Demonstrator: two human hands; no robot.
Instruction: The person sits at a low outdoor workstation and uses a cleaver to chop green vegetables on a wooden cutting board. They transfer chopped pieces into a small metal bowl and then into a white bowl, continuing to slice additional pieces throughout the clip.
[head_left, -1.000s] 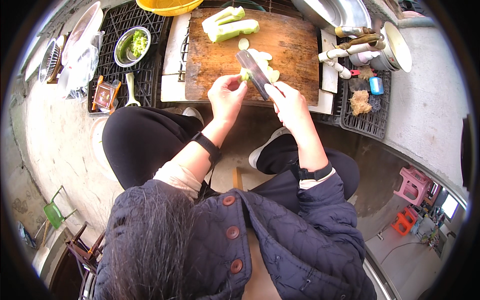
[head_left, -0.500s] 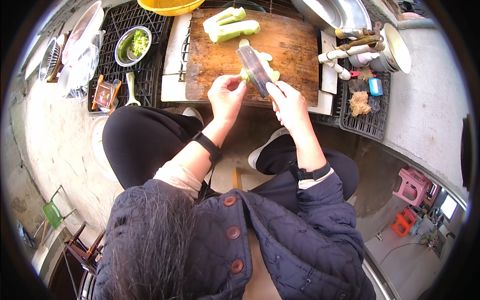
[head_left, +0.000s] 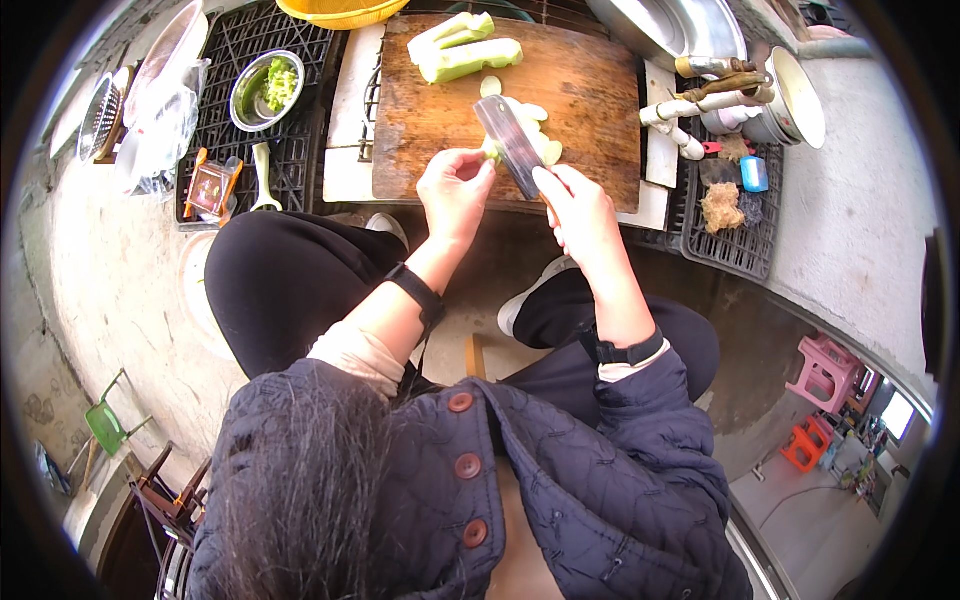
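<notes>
left hand (head_left: 455, 190): we see it curled on a short pale-green vegetable piece (head_left: 490, 152) at the near edge of the cutting board (head_left: 590, 90), fingers pinched shut around it
right hand (head_left: 580, 210): clamped on the cleaver (head_left: 510, 145) handle, blade angled up-left, touching or just beside the held piece (contact edge hidden by the blade)
hands: close together, side by side over the board's near edge
done so far: we count a few pale slices (head_left: 535, 125) lying just beyond the blade, one more round further up the board
left to do: two long peeled lengths (head_left: 465, 48) sit uncut at the far side, well apart from both hands; we judge the slicing early to midway
piece vs hands: stub is between left fingertips and blade, little of it showing
around: steel bowl of greens (head_left: 265, 85) on a black crate to the left, yellow basin (head_left: 340, 10) at top, metal pan (head_left: 680, 25) upper right
</notes>
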